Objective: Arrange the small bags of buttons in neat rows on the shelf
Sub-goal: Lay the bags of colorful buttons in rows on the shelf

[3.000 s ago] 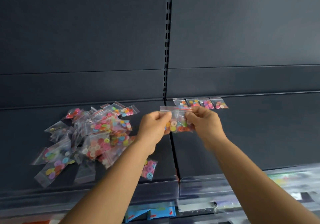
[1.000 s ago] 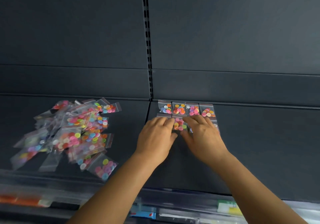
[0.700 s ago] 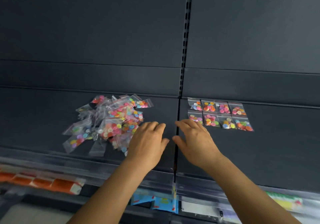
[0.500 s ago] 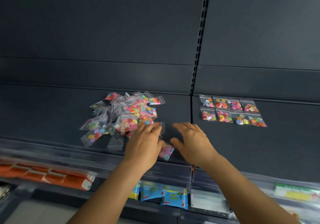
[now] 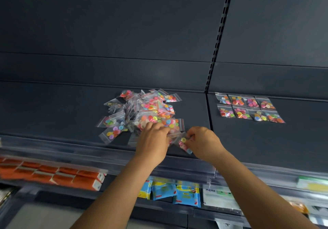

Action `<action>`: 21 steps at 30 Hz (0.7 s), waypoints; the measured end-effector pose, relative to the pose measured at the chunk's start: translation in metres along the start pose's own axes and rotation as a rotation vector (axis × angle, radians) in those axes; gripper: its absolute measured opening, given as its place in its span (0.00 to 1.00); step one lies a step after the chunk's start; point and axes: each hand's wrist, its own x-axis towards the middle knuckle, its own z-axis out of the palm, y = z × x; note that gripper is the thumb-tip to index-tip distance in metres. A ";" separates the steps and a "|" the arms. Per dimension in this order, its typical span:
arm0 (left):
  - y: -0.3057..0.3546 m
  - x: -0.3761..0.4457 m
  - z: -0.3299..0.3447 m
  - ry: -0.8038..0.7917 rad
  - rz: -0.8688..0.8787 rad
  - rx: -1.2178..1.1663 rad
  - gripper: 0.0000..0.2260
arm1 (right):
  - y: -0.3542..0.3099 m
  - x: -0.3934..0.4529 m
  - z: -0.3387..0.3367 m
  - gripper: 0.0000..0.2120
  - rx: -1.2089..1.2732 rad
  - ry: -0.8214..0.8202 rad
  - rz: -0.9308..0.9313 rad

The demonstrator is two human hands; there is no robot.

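Observation:
A loose heap of small clear bags of coloured buttons (image 5: 142, 113) lies on the dark shelf (image 5: 53, 108), left of the upright seam. Two neat rows of button bags (image 5: 248, 108) sit to the right of the seam, near the back. My right hand (image 5: 204, 142) pinches one button bag (image 5: 183, 144) at the heap's near right edge, lifted slightly above the shelf. My left hand (image 5: 152, 141) lies curled over the heap's front edge, its fingertips on bags there; whether it grips one is hidden.
A clear plastic lip (image 5: 88, 150) runs along the shelf's front edge. Below it are orange boxes (image 5: 53, 174) at the left, blue packets (image 5: 170, 191) in the middle and further packets at the right. A slotted upright (image 5: 218, 39) divides the back panel.
Both hands left the neat rows and moved left to the heap. A second row now lies under the first. My right hand has picked up one bag from the heap's edge.

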 end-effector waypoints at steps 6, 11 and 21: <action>0.002 0.005 -0.003 0.040 0.031 -0.085 0.14 | 0.006 0.001 -0.005 0.07 0.118 0.122 0.080; 0.007 0.030 -0.006 -0.106 0.174 -0.031 0.29 | 0.004 0.002 -0.007 0.11 0.195 0.142 0.117; 0.001 0.050 -0.012 -0.346 0.205 -0.188 0.20 | 0.014 0.006 -0.001 0.05 0.315 0.194 0.127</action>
